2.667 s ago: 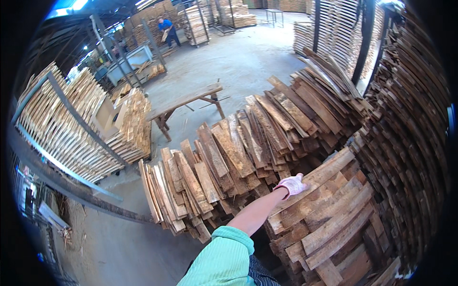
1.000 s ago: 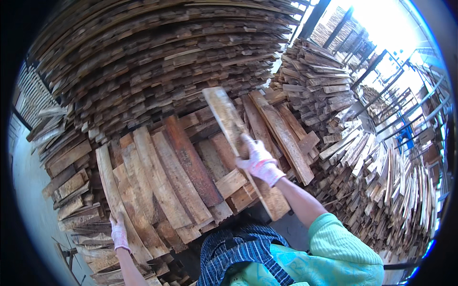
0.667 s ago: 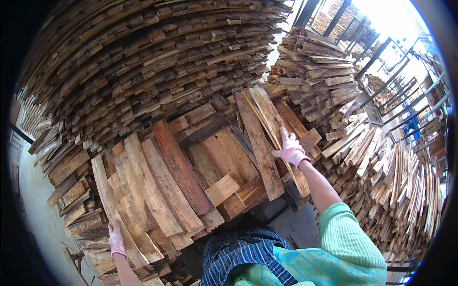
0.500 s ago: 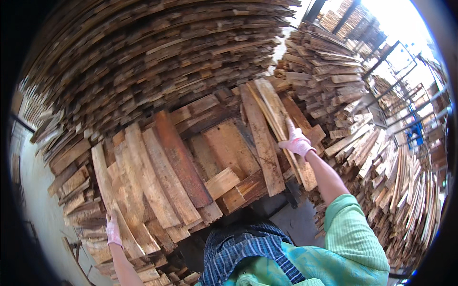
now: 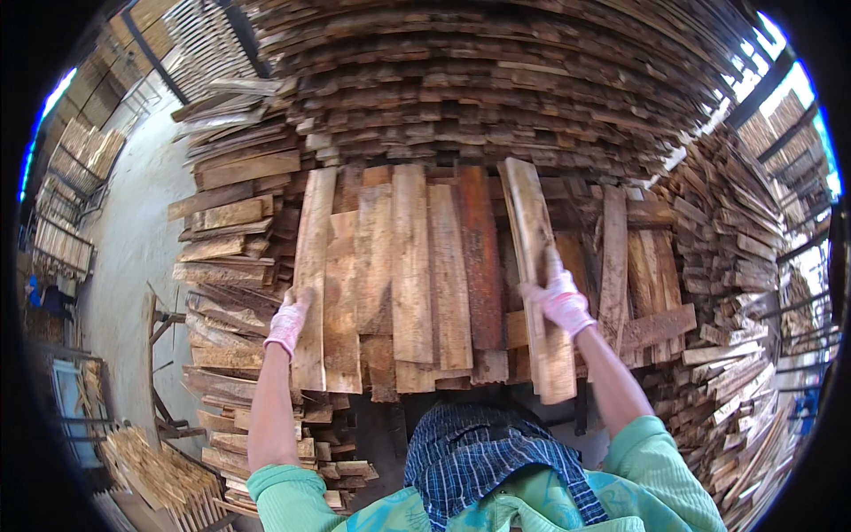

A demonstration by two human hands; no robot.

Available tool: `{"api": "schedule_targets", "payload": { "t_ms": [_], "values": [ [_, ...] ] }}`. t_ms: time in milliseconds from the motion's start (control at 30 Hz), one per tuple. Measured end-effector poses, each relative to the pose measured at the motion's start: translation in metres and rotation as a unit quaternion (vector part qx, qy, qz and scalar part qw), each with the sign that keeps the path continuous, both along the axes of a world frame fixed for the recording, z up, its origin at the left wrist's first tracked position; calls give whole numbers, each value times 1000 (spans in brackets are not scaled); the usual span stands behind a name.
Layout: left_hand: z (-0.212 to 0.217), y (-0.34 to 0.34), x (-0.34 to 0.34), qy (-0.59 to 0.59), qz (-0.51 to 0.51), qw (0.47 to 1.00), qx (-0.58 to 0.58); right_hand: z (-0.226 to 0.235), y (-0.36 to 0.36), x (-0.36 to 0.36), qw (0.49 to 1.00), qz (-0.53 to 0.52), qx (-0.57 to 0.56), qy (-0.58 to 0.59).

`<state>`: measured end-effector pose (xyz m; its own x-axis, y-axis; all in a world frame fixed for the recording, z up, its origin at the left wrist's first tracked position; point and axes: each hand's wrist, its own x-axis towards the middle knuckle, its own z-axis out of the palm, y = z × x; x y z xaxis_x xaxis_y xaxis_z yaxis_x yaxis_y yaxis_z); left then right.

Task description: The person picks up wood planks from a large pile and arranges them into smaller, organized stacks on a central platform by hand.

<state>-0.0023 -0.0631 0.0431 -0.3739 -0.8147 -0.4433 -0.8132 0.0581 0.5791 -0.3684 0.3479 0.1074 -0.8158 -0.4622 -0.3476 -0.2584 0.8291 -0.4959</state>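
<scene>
My right hand [image 5: 563,303], in a pink-and-white glove, grips a long pale wooden board [image 5: 532,204] around its right edge. The thumb lies across its face. Another thin board edge shows along its left side, and the pair leans slightly over the row. My left hand [image 5: 288,324], gloved alike, is closed at the left edge of the outermost light board [image 5: 314,266]; some of its fingers are hidden. Between my hands several boards lie side by side, among them a reddish-brown board [image 5: 481,266].
A tall wall of stacked boards [image 5: 496,89] rises behind the row. Rough piles of boards stand on the left [image 5: 235,217] and right [image 5: 731,230]. A grey floor [image 5: 133,239] runs along the far left beside a wooden frame [image 5: 155,355]. Loose boards [image 5: 613,257] lie right of my right hand.
My view has turned to the right-way-up over the row, bringing the left floor into sight. The board in my right hand has come leftward, nearer the reddish-brown board. My left hand stays at the outermost board.
</scene>
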Motion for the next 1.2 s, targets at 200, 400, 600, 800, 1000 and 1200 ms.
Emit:
{"api": "schedule_targets", "payload": {
  "t_ms": [200, 400, 600, 800, 1000, 1200],
  "values": [
    [12, 3, 1, -88, -27, 995, -27, -2, -54, 38, 998, 17, 53, 25],
    [15, -32, -16, 31, -40, 999, -8, 14, -43, 39, 999, 10, 30, 44],
    [-80, -108, -20, 94, 24, 995, 28, 104, 13, 9, 994, -98, -53, -5],
    [-74, -99, -31, 107, 26, 994, 25, 4, 99, -60, 968, -198, 150, 42],
    [-53, -100, -29, -4, -33, 998, -54, 6, 118, -77, 980, -197, 2, 22],
    [-60, -98, -30, 23, -11, 1000, -17, 27, 86, -35, 986, -77, -112, 95]
  ]
}}
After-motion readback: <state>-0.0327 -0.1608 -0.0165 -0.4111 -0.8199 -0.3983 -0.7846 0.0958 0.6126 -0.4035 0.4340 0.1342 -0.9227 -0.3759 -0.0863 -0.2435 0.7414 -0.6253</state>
